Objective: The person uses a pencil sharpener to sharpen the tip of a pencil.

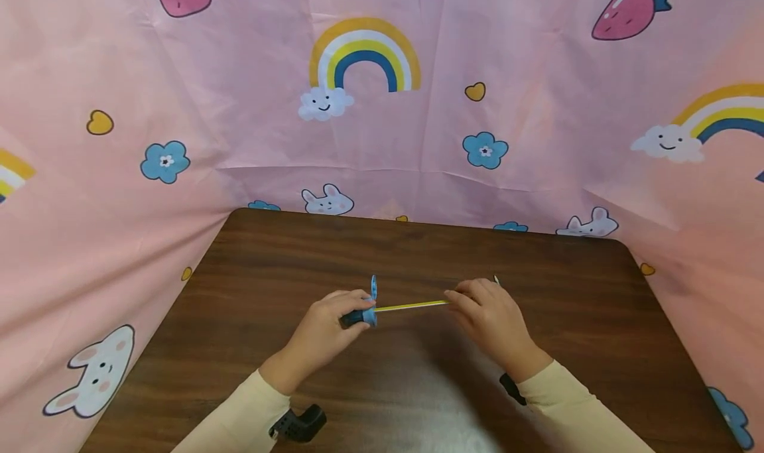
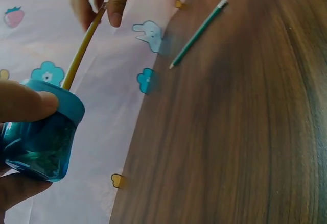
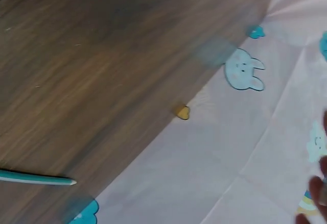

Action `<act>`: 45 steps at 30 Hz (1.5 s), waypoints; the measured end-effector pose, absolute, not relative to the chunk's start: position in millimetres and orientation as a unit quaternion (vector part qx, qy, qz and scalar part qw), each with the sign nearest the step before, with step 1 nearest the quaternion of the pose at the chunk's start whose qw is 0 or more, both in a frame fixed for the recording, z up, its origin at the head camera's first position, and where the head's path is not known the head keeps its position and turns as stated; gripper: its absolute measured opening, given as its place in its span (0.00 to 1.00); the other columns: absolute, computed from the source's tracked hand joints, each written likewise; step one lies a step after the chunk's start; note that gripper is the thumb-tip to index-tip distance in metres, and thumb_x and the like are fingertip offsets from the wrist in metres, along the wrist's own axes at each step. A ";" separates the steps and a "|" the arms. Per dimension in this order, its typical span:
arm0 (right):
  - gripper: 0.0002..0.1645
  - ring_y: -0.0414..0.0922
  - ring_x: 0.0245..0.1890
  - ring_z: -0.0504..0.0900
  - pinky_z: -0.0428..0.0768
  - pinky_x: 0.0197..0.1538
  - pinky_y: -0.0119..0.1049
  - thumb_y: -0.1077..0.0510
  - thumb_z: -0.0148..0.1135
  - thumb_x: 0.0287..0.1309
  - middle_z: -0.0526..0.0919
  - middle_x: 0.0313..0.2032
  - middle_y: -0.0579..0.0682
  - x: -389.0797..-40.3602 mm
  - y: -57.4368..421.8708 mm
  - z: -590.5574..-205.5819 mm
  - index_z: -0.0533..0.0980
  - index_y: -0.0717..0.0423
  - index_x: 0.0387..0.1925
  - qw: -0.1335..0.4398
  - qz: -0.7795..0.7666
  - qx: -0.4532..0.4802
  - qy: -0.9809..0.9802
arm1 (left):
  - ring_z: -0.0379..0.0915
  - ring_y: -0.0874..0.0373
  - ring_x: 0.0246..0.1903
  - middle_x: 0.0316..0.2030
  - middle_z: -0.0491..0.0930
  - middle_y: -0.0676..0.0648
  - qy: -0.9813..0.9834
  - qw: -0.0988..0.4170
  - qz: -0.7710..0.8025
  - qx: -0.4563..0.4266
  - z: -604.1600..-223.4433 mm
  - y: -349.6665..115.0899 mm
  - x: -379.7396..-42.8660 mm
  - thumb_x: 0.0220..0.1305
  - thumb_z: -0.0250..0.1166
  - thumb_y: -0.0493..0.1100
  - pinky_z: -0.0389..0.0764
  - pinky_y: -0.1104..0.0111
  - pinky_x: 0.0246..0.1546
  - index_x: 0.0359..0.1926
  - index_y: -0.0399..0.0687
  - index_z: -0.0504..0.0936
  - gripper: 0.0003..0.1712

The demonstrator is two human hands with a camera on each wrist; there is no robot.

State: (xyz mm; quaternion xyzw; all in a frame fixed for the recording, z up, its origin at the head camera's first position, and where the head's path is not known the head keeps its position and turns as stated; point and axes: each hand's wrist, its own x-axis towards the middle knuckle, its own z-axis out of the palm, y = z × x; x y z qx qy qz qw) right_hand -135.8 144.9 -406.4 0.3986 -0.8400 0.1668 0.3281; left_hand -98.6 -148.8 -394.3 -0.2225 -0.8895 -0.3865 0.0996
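My left hand (image 1: 327, 323) grips a blue pencil sharpener (image 2: 43, 150), its see-through container holding dark contents and its lid (image 1: 373, 287) standing up. A yellow pencil (image 1: 412, 305) has one end in the sharpener's opening. At the pencil's other end, the fingers of my right hand (image 1: 492, 317) pinch it. In the left wrist view, the pencil (image 2: 82, 55) slants up from the sharpener to the right hand. Only fingertips (image 3: 318, 191) of the right hand show at the edge of the right wrist view.
A green pencil (image 2: 199, 34) lies on the brown wooden table (image 1: 382, 400), mostly hidden behind my right hand in the head view. Pink cloth (image 1: 256, 108) printed with rainbows and rabbits hangs around the table. Black wrist devices (image 1: 298, 424) sit at both sleeves.
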 end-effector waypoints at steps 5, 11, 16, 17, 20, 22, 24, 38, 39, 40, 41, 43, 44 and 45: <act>0.19 0.46 0.29 0.78 0.80 0.36 0.41 0.57 0.49 0.73 0.79 0.30 0.50 -135.1 143.0 -413.1 0.84 0.58 0.34 0.396 0.158 0.423 -0.799 | 0.78 0.49 0.51 0.50 0.82 0.44 -0.885 0.071 -0.411 -0.209 -392.3 -148.6 -97.0 0.51 0.73 0.31 0.82 0.60 0.48 0.48 0.42 0.86 0.20; 0.20 0.44 0.25 0.74 0.77 0.29 0.37 0.60 0.47 0.73 0.77 0.27 0.48 -133.0 140.3 -413.4 0.84 0.58 0.33 0.418 0.155 0.433 -0.784 | 0.78 0.49 0.50 0.50 0.82 0.44 -0.883 0.071 -0.411 -0.214 -393.2 -149.1 -98.1 0.52 0.73 0.30 0.82 0.59 0.48 0.48 0.41 0.85 0.20; 0.06 0.42 0.23 0.69 0.70 0.20 0.31 0.64 0.64 0.59 0.73 0.24 0.46 -130.2 137.4 -410.1 0.84 0.56 0.29 0.371 0.158 0.399 -0.823 | 0.77 0.50 0.51 0.51 0.82 0.44 -0.886 0.083 -0.398 -0.222 -393.5 -149.2 -100.2 0.49 0.74 0.30 0.82 0.60 0.48 0.48 0.41 0.86 0.21; 0.03 0.41 0.23 0.69 0.71 0.20 0.31 0.65 0.68 0.53 0.73 0.23 0.46 -129.2 136.5 -408.9 0.84 0.55 0.28 0.349 0.161 0.389 -0.837 | 0.77 0.50 0.51 0.50 0.82 0.44 -0.887 0.094 -0.389 -0.231 -394.0 -149.5 -100.8 0.49 0.74 0.30 0.82 0.61 0.48 0.47 0.41 0.86 0.21; 0.08 0.39 0.23 0.73 0.75 0.23 0.29 0.63 0.77 0.42 0.75 0.23 0.43 -127.9 134.8 -404.0 0.84 0.52 0.26 0.235 0.195 0.357 -0.883 | 0.78 0.52 0.51 0.48 0.83 0.45 -0.887 0.136 -0.345 -0.275 -396.1 -150.6 -103.3 0.46 0.75 0.30 0.83 0.64 0.47 0.46 0.41 0.87 0.21; 0.06 0.36 0.24 0.76 0.76 0.25 0.28 0.62 0.76 0.44 0.78 0.24 0.40 -129.2 135.2 -398.7 0.84 0.52 0.26 0.109 0.251 0.327 -0.904 | 0.78 0.52 0.50 0.46 0.84 0.45 -0.882 0.162 -0.321 -0.305 -397.3 -151.3 -105.2 0.45 0.76 0.29 0.83 0.65 0.45 0.45 0.40 0.87 0.21; 0.03 0.35 0.23 0.75 0.74 0.24 0.28 0.61 0.73 0.49 0.80 0.24 0.40 -133.7 137.1 -393.1 0.85 0.55 0.27 -0.041 0.329 0.283 -0.900 | 0.78 0.52 0.49 0.45 0.84 0.45 -0.876 0.176 -0.309 -0.327 -398.1 -151.7 -106.3 0.45 0.76 0.28 0.84 0.67 0.43 0.44 0.40 0.87 0.21; 0.10 0.36 0.30 0.76 0.77 0.31 0.31 0.54 0.72 0.52 0.79 0.30 0.39 -133.1 140.5 -396.1 0.85 0.51 0.36 0.000 0.213 0.263 -0.941 | 0.77 0.50 0.51 0.49 0.83 0.43 -0.893 0.112 -0.335 -0.277 -403.6 -144.0 -102.7 0.49 0.74 0.31 0.83 0.63 0.47 0.46 0.41 0.86 0.19; 0.13 0.38 0.32 0.76 0.78 0.33 0.32 0.53 0.74 0.49 0.79 0.32 0.41 -131.4 140.2 -398.2 0.85 0.51 0.39 0.042 0.197 0.272 -0.941 | 0.77 0.50 0.52 0.49 0.82 0.43 -0.895 0.102 -0.344 -0.265 -403.3 -143.8 -102.5 0.50 0.74 0.31 0.82 0.63 0.48 0.46 0.41 0.86 0.20; 0.17 0.40 0.34 0.77 0.79 0.34 0.34 0.53 0.76 0.46 0.80 0.34 0.42 -130.0 140.2 -400.3 0.85 0.51 0.41 0.083 0.187 0.281 -0.938 | 0.77 0.50 0.52 0.50 0.82 0.43 -0.896 0.091 -0.354 -0.253 -402.7 -143.5 -102.4 0.50 0.74 0.31 0.82 0.62 0.48 0.47 0.41 0.86 0.20; 0.21 0.41 0.37 0.77 0.80 0.36 0.35 0.52 0.78 0.44 0.80 0.37 0.44 -129.1 140.5 -402.3 0.84 0.51 0.43 0.122 0.180 0.290 -0.932 | 0.77 0.49 0.53 0.51 0.81 0.43 -0.897 0.081 -0.363 -0.240 -402.2 -143.6 -102.2 0.51 0.73 0.31 0.82 0.61 0.48 0.48 0.42 0.86 0.20; 0.28 0.45 0.40 0.78 0.81 0.38 0.39 0.52 0.80 0.40 0.80 0.41 0.48 -128.8 141.4 -406.6 0.84 0.53 0.47 0.193 0.174 0.315 -0.913 | 0.76 0.49 0.53 0.51 0.81 0.43 -0.896 0.065 -0.380 -0.220 -401.0 -143.8 -102.1 0.51 0.73 0.31 0.82 0.61 0.48 0.48 0.42 0.85 0.20; 0.28 0.46 0.41 0.79 0.82 0.39 0.40 0.53 0.80 0.39 0.80 0.42 0.50 -129.4 141.7 -408.5 0.83 0.54 0.47 0.222 0.177 0.326 -0.902 | 0.77 0.49 0.53 0.52 0.81 0.43 -0.895 0.060 -0.388 -0.213 -400.1 -143.9 -102.3 0.52 0.73 0.31 0.82 0.61 0.48 0.48 0.42 0.85 0.20; 0.28 0.47 0.41 0.79 0.82 0.39 0.41 0.54 0.80 0.39 0.80 0.43 0.51 -130.2 142.2 -410.4 0.83 0.55 0.47 0.246 0.180 0.339 -0.890 | 0.77 0.49 0.52 0.52 0.81 0.44 -0.892 0.057 -0.396 -0.208 -399.0 -144.0 -102.6 0.52 0.73 0.31 0.82 0.61 0.48 0.48 0.42 0.85 0.20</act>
